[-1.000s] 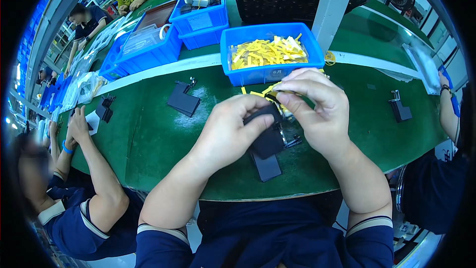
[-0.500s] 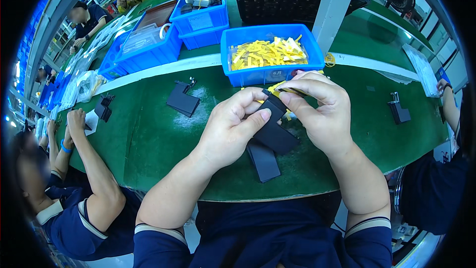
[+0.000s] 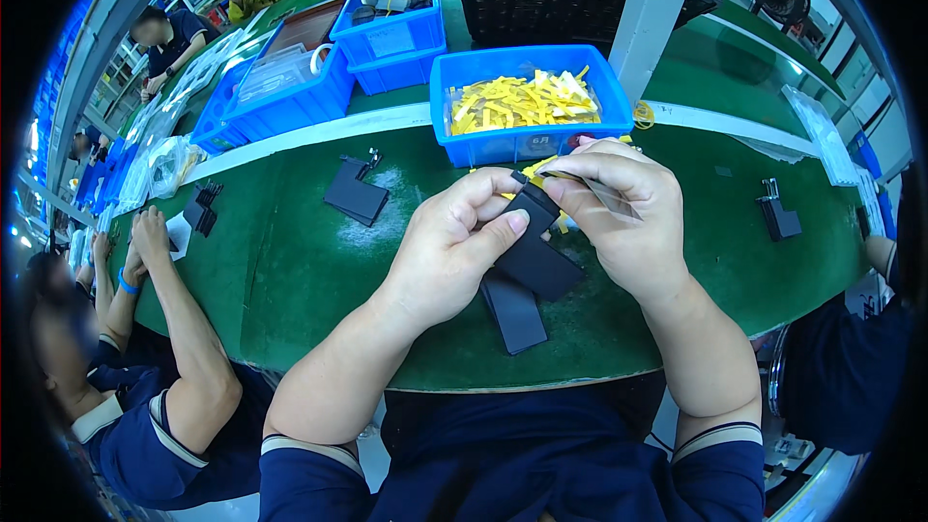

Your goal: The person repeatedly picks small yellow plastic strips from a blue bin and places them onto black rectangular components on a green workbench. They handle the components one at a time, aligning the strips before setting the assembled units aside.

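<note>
Two bare hands meet over the green table [image 3: 309, 271], close together but with a small gap between them. The left hand [image 3: 452, 237] grips a flat black slab [image 3: 537, 256]. Its thumb lies on top and its bent fingers tuck around the far end, maybe so the slab does not slip or turn. The slab tilts down to the right, and its lower end is over a flat black stack [image 3: 515, 317] on the table. Whether the two touch is hard to tell.

The right hand [image 3: 633, 203] pinches a thin see-through strip [image 3: 614, 200] between thumb and pointer finger. Such a light grip seems right for something so thin. The strip sticks out across the palm side. What the other fingers do is hard to see.

Both arms come up from the bottom and lean in, making a shape like a tent. The wrists point inward, so the fingertips almost face each other.

Just past the hands sits a blue bin [image 3: 532, 147] full of yellow strips [image 3: 527, 101], perhaps put there to be easy to reach. More yellow bits peek out behind the fingers.
</note>
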`<state>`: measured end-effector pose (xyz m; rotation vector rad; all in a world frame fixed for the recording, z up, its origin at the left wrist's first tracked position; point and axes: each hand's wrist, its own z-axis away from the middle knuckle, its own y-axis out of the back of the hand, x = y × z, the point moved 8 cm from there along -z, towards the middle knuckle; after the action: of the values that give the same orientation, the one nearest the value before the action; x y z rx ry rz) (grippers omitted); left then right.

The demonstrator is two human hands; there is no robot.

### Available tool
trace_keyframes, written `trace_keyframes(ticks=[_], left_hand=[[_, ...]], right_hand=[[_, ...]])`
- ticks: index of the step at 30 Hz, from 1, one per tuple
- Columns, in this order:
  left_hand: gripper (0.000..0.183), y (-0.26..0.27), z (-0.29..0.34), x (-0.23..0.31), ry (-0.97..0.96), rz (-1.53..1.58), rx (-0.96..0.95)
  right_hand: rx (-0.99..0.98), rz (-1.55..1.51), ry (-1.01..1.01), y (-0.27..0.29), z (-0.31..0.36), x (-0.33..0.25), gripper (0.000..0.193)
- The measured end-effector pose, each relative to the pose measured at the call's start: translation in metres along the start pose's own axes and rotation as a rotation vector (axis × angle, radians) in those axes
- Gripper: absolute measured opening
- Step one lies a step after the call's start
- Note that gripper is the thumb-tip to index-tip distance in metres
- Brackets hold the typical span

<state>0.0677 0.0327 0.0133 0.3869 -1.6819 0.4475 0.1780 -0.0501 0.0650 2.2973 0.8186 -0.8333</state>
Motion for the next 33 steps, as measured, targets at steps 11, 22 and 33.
trace_keyframes(ticks=[11,22,33], left_hand=[[0.021,-0.001,0.002,0.007,-0.009,-0.273,0.017],[0.020,0.005,0.003,0.018,-0.094,-0.189,0.065],[0.016,0.011,-0.003,0.007,0.043,-0.008,-0.079]], right_hand=[[-0.025,0.129,0.065,-0.006,0.001,-0.002,0.014],[-0.142,0.104,0.034,-0.006,-0.003,-0.012,0.021],[-0.059,0.171,0.107,0.017,-0.013,-0.016,0.014]])
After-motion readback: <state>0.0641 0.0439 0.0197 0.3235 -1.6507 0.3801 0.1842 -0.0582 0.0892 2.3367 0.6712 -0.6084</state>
